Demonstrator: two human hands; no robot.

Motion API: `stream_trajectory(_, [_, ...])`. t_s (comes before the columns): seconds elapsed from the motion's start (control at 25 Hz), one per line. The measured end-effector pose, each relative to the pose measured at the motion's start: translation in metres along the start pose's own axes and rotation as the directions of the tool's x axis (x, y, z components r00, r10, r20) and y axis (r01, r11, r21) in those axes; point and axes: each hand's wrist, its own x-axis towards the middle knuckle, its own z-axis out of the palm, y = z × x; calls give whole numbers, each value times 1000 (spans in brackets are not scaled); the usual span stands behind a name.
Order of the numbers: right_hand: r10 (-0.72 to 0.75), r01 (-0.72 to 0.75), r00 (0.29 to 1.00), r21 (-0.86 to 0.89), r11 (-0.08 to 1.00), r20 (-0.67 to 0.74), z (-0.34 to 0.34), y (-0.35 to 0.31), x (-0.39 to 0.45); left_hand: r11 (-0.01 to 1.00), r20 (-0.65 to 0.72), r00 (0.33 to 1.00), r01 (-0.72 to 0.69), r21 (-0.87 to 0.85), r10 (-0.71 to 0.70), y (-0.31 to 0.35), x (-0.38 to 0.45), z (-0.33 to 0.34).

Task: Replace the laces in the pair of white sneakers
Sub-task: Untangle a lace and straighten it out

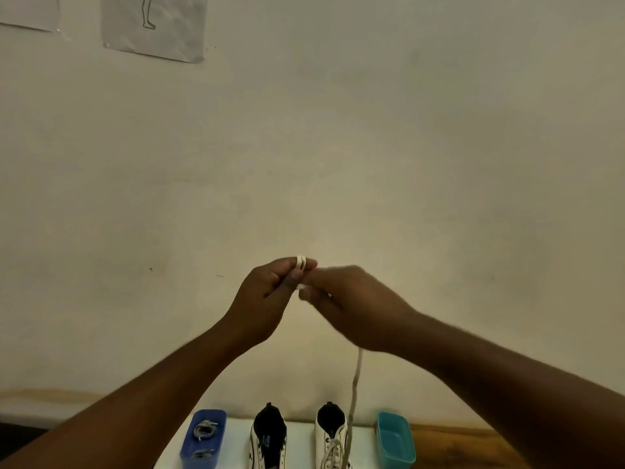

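Raised in front of the wall, my left hand (275, 287) pinches a white lace (301, 262), which is looped over its fingertips. My right hand (345, 301) touches it from the right, fingers curled on the same lace. From under my right hand the lace hangs down (355, 387) to the right white sneaker (333, 438), which is laced. The left white sneaker (269, 438) stands beside it with no lace showing. Both stand at the bottom edge of the view.
A blue box (189, 448) with grey laces inside sits left of the sneakers. A teal box (395, 441) stands right of them. All rest on a white mat (301, 441) on a wooden table (449, 441). Paper sheets (154, 25) hang on the wall.
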Motion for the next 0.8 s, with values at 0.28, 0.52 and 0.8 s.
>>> stream_trajectory(0.28, [180,-162,981,217,963,-66,-29,29,36,980,122,985,143,-141,-126,8,-4,10])
stream_trajectory(0.52, [335,-323,942,353,878,29,17,36,19,706,73,964,239,-667,-257,22,7,5])
stream_trajectory(0.8, [69,-72,993,31,997,100,-8,-11,-3,1000,7,1000,18,12,-18,0,-4,4])
